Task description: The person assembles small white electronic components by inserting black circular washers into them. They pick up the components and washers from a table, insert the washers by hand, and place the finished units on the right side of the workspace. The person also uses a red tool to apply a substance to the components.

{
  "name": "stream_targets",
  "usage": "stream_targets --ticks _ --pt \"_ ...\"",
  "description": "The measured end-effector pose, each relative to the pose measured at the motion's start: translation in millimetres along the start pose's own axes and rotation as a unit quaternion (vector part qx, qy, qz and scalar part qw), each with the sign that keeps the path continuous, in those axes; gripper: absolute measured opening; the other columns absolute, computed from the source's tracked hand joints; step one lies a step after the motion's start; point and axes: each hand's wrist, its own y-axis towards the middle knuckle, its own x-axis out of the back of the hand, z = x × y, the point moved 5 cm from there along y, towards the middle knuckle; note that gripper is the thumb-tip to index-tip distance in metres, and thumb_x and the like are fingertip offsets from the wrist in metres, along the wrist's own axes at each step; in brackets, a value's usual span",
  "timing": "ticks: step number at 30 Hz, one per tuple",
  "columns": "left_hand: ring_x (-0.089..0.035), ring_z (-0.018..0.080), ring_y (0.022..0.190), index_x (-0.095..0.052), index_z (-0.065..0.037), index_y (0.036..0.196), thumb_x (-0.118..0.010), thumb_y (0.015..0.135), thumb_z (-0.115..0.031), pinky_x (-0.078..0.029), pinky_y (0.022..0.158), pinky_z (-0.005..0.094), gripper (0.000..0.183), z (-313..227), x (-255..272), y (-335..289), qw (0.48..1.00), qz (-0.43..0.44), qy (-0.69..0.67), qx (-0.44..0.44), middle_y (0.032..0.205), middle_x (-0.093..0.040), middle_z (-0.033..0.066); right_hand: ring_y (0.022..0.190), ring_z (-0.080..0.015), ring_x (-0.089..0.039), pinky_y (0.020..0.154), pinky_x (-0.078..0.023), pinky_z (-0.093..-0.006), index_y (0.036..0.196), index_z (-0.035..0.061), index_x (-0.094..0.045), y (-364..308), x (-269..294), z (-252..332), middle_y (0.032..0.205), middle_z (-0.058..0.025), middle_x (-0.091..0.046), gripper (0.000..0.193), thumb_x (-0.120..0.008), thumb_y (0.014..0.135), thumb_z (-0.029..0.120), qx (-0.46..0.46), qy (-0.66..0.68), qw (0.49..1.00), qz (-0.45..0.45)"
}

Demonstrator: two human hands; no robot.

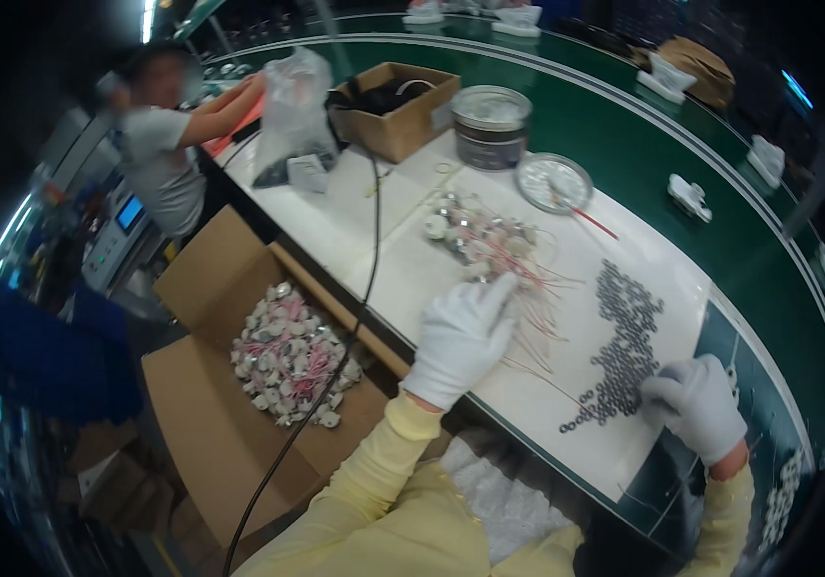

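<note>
Gloved left hand (460, 337) reaches into wired-parts pile (484, 240) on white table (355, 221), fingers together, grip unclear; gloved right hand (696, 404) curled at dark rings (624, 337), contents hidden.

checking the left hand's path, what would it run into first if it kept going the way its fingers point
The left hand points up and slightly right across the white sheet. First in that line is the pile of small round parts with red and white wires, which the fingertips look nearly upon already; depth is hard to judge.
</note>
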Motion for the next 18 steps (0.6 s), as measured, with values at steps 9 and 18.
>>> stream_targets --ticks 9,18 --pt "-0.06 0.0298 0.074 -0.064 -0.006 0.124 -0.07 0.09 -0.017 -0.05 0.065 0.043 0.037 0.7 3.3 -1.2 1.0 -0.007 -0.004 0.0 0.078 -0.058 0.0092 0.073 -0.0236 -0.056 0.072 -0.039 -0.0369 0.075 0.0206 -0.07 -2.3 -6.3 -1.8 0.073 0.0014 -0.061 0.016 -0.077 0.065 0.01 -0.021 -0.072 0.996 0.057" --pt "-0.06 0.0288 0.073 -0.064 -0.005 0.124 -0.071 0.089 -0.016 -0.05 0.063 0.0415 0.038 0.5 2.6 1.1 1.0 -0.007 -0.007 -0.005 0.078 -0.058 0.0091 0.07 -0.0239 -0.054 0.07 -0.038 -0.0369 0.072 0.0215 -0.071 -1.8 -11.6 -5.8 0.066 -0.0007 -0.057 0.013 -0.081 0.066 0.017 -0.029 -0.082 0.994 0.067"
